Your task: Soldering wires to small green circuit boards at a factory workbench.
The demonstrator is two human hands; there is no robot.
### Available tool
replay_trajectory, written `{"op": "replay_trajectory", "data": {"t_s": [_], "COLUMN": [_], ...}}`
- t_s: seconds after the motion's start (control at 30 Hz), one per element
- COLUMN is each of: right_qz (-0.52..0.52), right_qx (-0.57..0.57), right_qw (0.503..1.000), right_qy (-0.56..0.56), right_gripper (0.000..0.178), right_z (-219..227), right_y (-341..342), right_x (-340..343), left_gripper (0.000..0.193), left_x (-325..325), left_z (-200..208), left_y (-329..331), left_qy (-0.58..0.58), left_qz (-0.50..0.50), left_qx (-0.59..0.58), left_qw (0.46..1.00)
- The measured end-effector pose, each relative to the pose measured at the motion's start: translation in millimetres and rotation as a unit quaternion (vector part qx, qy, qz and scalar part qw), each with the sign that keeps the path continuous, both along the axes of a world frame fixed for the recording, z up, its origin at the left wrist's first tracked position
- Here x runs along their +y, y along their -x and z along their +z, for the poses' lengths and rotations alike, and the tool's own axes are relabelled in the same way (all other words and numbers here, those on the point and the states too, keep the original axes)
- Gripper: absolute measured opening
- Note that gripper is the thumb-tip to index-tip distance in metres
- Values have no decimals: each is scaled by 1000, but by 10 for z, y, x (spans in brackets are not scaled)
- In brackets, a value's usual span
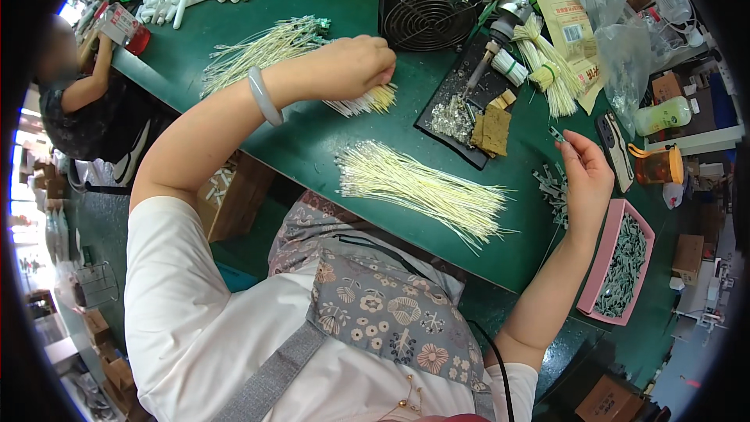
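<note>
My right hand (587,176) pinches a small green circuit board (556,134) between thumb and fingertips, at the right of the green table. Just below it lies a loose pile of similar boards (552,191). Stretched out across the table, my left hand (358,69) is closed above a short bunch of white and yellow wires (367,100); its fingertips are partly hidden, so what they grip does not show. Beside that wrist spreads a heap of thin wires with green boards at their ends (269,47). A wide bundle of pale yellow wires (426,187) lies in front of me.
A soldering iron (478,70) on a stand points down over a black tray (437,125) with solder scraps and a brown sponge (492,130). Behind stands a black fan (430,12). At right are a pink box of boards (600,266) and a utility knife (615,148). Another person sits far left.
</note>
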State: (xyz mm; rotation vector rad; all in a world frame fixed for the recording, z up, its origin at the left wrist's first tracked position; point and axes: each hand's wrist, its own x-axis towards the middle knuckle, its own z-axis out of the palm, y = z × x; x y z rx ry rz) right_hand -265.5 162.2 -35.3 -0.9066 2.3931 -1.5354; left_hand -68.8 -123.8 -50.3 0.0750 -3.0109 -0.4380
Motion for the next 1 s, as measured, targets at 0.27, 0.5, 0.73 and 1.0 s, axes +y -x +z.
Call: {"op": "replay_trajectory", "data": {"t_s": [0.27,0.5,0.73,1.0], "right_qz": [11,-2,-13,-8], "right_qx": [88,112,98,115], "right_qw": [994,988,994,993], "right_qy": [-59,-107,-52,-37], "right_gripper": [14,14,14,13], "right_z": [-36,-1,-14,-40], "right_y": [21,-27,-68,-51], "right_x": [-19,-47,-45,-59], "left_gripper": [10,7,14,11], "left_x": [-60,-15,20,-27], "left_z": [-46,-82,17,24], "left_y": [-19,-43,-26,-132], "left_qy": [36,76,-53,-24], "left_qz": [-25,6,40,-23], "left_qx": [61,86,43,96], "left_qw": [997,993,997,995]}}
